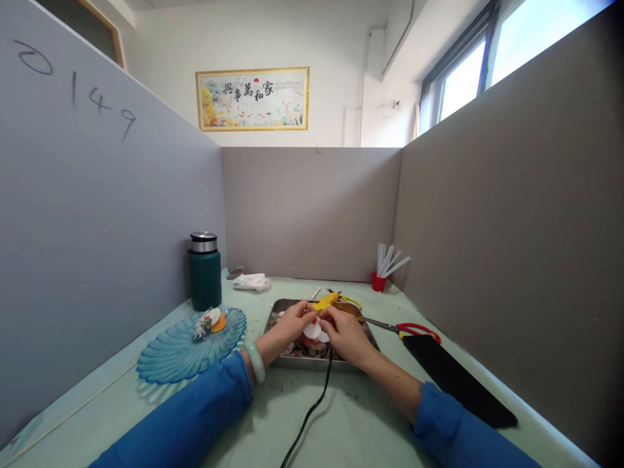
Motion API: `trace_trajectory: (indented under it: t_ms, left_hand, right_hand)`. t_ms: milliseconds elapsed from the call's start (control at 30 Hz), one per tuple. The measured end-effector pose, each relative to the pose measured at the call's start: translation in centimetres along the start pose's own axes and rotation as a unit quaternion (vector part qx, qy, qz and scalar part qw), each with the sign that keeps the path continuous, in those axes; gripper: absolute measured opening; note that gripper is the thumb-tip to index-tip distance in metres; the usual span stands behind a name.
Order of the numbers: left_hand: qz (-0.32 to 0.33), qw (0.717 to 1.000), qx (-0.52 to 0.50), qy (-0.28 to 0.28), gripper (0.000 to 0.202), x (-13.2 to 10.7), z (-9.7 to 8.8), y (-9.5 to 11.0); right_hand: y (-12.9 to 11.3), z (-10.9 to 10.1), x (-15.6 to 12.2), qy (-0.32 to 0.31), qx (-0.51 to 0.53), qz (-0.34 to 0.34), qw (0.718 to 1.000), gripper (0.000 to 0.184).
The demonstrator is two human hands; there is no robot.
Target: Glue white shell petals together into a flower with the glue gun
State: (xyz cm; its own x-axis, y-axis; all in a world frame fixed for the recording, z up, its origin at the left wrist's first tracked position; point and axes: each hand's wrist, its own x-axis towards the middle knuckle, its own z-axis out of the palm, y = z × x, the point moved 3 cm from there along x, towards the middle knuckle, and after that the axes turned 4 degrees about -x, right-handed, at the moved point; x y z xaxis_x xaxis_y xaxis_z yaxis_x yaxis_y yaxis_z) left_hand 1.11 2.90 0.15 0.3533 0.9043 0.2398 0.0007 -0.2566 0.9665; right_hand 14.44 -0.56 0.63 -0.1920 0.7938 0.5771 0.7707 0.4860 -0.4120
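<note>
Above a metal tray (316, 363) my two hands are close together, fingers pinched. My left hand (291, 323) and my right hand (348, 333) both grip a small white piece with rounded, petal-like lobes (312, 330). A bit of red shows near its top, between the fingertips. Just behind the fingers lies a yellow glue gun (325, 302) on the tray. A black cord (319, 398) runs from the tray toward me. Pinkish and brown shapes cover the tray bottom, too blurred to name.
A blue fluted glass plate (170, 351) at left bears small ornaments (210, 322). Behind it stands a green bottle (205, 276). Red-handled scissors (414, 330) and a black flat sheet (458, 380) lie right. White sticks (385, 260) fill a red cup (379, 282). Partitions (312, 211) enclose the table.
</note>
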Motion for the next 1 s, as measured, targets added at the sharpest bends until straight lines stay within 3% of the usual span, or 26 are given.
trace_trajectory:
  t_ms: [200, 500, 1000]
  left_hand:
    - [0.030, 0.999, 0.015, -0.031, 0.029, 0.04, -0.01, -0.18]
    - [0.101, 0.990, 0.093, -0.017, 0.019, 0.14, -0.32, 0.06]
    - [0.096, 0.990, 0.099, -0.001, 0.018, 0.66, -0.69, -0.78]
  right_hand:
    - [0.32, 0.02, 0.06, 0.007, -0.012, 0.013, 1.000, 0.016]
    - [0.37, 0.04, 0.15, 0.009, -0.019, 0.010, 1.000, 0.016]
    - [0.38, 0.17, 0.18, 0.011, -0.004, 0.004, 1.000, 0.015]
